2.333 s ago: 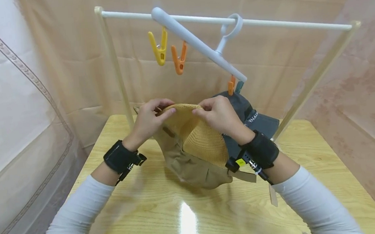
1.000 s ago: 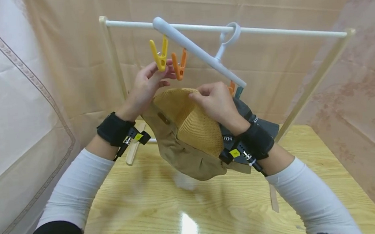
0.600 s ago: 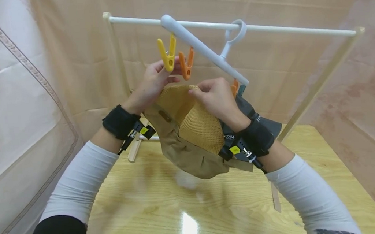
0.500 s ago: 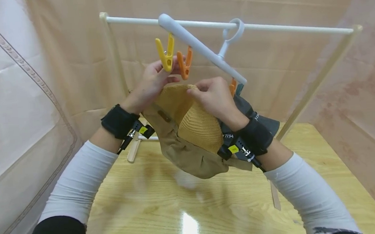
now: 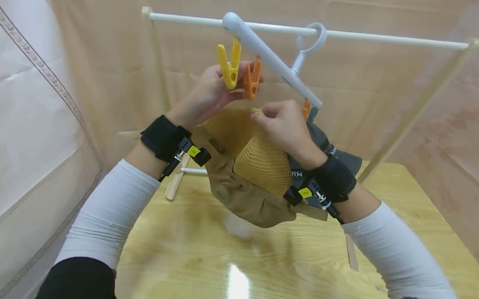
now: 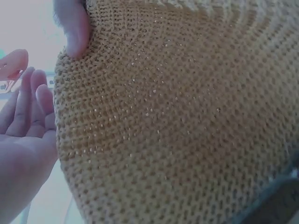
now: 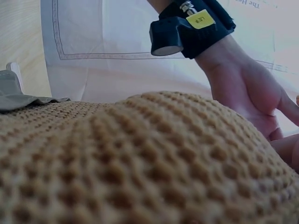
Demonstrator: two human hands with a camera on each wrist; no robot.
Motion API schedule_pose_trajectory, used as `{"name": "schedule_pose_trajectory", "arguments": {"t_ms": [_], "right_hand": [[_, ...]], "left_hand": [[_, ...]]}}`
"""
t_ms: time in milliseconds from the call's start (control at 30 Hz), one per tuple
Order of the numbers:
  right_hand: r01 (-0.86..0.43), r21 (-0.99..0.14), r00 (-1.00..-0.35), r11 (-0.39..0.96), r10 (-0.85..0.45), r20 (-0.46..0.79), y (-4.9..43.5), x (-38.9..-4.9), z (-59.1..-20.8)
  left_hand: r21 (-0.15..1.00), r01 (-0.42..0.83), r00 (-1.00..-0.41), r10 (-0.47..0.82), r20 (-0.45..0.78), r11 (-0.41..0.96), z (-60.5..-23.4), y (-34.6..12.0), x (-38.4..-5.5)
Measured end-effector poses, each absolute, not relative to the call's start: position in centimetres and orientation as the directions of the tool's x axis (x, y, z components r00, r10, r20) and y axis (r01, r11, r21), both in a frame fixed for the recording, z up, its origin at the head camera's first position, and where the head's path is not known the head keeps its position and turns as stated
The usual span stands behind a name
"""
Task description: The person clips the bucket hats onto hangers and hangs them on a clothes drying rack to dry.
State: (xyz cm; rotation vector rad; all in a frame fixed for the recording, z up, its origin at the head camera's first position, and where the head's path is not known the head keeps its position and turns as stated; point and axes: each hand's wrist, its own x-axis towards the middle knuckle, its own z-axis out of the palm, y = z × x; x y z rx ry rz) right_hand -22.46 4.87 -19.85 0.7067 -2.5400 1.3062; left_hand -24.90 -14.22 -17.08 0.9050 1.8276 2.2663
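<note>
My right hand (image 5: pixel 285 123) pinches the top edge of a tan knitted hat (image 5: pixel 266 164), holding it up below the hanger (image 5: pixel 274 57). Khaki cloth (image 5: pixel 243 191) drapes along the knit's lower side; I cannot tell whether both are one hat. My left hand (image 5: pixel 211 93) is raised behind a yellow clothespin (image 5: pixel 230 70) and an orange clothespin (image 5: pixel 253 80) on the hanger. In the left wrist view its fingers (image 6: pixel 35 102) are loosely bent below the orange clothespin, apart from it. Knit fills much of both wrist views.
A dark grey cap (image 5: pixel 341 160) hangs from the hanger's near end by an orange clothespin (image 5: pixel 306 109) and a dark green one (image 5: pixel 313 114). A white rail (image 5: pixel 382 37) on pale posts carries the hanger above a wooden table (image 5: pixel 181 266). Cloth curtains surround it.
My left hand has left the knitted hat's edge and gone up to the two clothespins, lately a little further right. The hat has risen slightly, with my right hand still pinching it.
</note>
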Motion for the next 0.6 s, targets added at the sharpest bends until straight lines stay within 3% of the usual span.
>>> {"name": "schedule_pose_trajectory", "arguments": {"t_ms": [333,600], "right_hand": [[-0.514,-0.694,-0.858,0.504,-0.304,0.414,5.37,-22.24,-20.02],[-0.564,-0.666,-0.826,0.488,-0.329,0.458,4.77,-21.95,-19.38]], "left_hand": [[0.886,0.235,-0.820,0.408,0.402,-0.401,-16.17,-13.05,-25.30],[0.851,0.411,-0.797,0.324,0.509,-0.327,-16.27,-13.27,-24.82]]}}
